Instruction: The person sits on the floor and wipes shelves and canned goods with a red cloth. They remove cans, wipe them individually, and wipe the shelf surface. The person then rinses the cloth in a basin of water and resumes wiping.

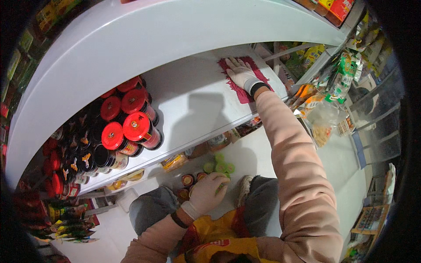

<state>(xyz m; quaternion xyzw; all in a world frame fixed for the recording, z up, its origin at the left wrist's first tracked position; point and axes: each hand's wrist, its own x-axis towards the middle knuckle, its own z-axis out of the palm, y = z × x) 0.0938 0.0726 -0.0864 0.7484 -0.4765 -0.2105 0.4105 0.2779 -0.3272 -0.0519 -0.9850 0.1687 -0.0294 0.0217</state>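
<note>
My right hand [241, 74], in a white glove, lies flat with fingers apart on a dark red cloth [245, 97] at the right part of a white shelf [197, 85]. My left hand [209, 192], also gloved, is bent low above the floor between my knees. A small piece of green shows at its fingers; whether it holds this I cannot tell. Green-topped containers [219, 163] and red-brown-topped jars [187, 179] stand on the floor just past it. Red-lidded jars [136, 126] stand on the shelf, left of the cloth.
Many black-lidded jars [87, 159] fill the shelf's left end. A white upper shelf edge [204, 26] overhangs it. Bagged goods [342, 77] hang at the right. Packets [67, 220] stand at the lower left. Packaged food [174, 161] lies beneath the shelf.
</note>
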